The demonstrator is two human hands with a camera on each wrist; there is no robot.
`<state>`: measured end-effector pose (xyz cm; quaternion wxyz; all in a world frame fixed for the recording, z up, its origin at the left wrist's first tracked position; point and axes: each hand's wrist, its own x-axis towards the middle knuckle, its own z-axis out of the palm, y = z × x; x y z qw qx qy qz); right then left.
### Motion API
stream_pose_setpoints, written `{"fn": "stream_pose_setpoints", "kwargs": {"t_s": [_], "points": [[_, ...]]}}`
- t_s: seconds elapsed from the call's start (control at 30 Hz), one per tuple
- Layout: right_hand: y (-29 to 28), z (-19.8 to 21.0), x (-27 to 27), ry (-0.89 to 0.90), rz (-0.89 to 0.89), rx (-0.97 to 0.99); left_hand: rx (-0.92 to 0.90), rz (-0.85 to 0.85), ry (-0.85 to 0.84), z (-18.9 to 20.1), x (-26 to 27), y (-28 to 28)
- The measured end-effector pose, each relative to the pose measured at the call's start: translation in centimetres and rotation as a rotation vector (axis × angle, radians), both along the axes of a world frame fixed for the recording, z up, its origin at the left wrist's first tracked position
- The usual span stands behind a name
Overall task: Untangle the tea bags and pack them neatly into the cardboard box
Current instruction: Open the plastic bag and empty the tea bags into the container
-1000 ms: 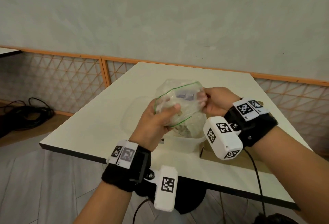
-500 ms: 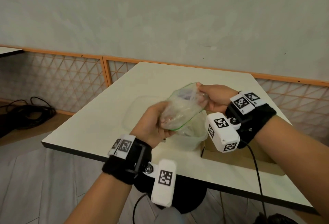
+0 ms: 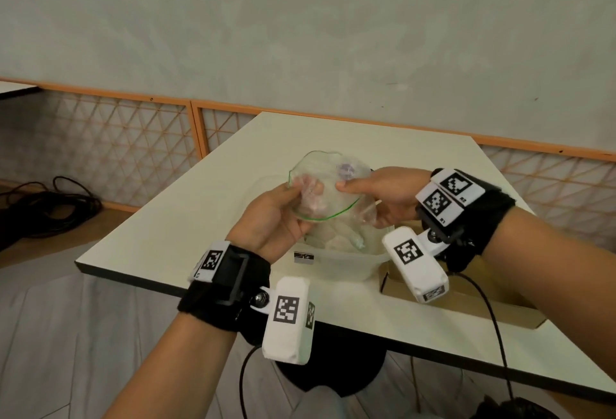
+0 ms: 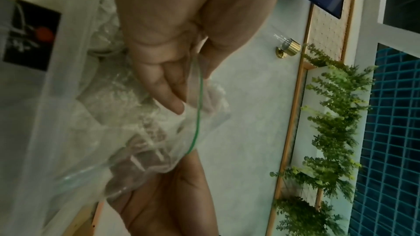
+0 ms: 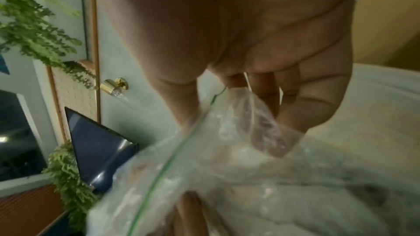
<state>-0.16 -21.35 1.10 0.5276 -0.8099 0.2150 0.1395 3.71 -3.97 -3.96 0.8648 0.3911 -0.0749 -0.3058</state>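
A clear zip bag (image 3: pixel 328 192) with a green seal line is held up over the table, its mouth spread wide. My left hand (image 3: pixel 286 205) pinches the near left rim of the bag (image 4: pixel 195 85). On the right side, my right hand (image 3: pixel 373 195) pinches the rim (image 5: pixel 240 114). Pale tea bags (image 3: pixel 340 235) show through the plastic at the bag's bottom, and a purple tag (image 3: pixel 346 170) shows near its top. Under my right wrist lies the flat cardboard box (image 3: pixel 500 305), partly hidden.
A translucent plastic tub (image 3: pixel 336 263) with a dark label stands on the cream table (image 3: pixel 206 218) right under the bag. A lattice fence (image 3: pixel 110 152) runs behind the table. Black cables (image 3: pixel 43 208) lie on the floor at left.
The bag's mouth has been pulled wider between both hands, and its rim now faces up. The hands sit a little farther apart than before.
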Motion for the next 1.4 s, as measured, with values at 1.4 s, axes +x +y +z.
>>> {"fn": "stream_pose_setpoints", "kwargs": {"t_s": [1.4], "points": [[-0.9,0.0,3.2,-0.015,-0.055,0.597,-0.031,-0.039,0.119,0.2,2.2,1.5]]}}
